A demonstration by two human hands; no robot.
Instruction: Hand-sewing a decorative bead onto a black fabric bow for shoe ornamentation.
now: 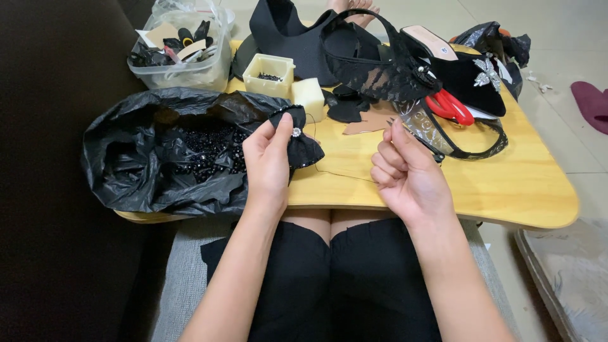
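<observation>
In left hand (pixel 269 158), black bow (pixel 296 136), long axis upright.

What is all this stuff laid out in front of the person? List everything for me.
Table: one, pale wood, across the lap.
Plastic bag: one, black, table's left end, open, holding black beads.
Bow: one, black with a small shiny centre, held in the left hand.
Thread: one, thin and dark, running from the bow toward the right hand.
Clear tub: one, far left, full of black trims.
Small box: one, cream, behind the bow.
Sponge block: one, cream, beside the box.
Scissors: one, red handles, far right.
Shoe: one, black with a silver ornament, far right.
Lace piece: one, black, middle back.
Left hand: pinching the bow.
Right hand: fingers closed, pulling thread.
</observation>
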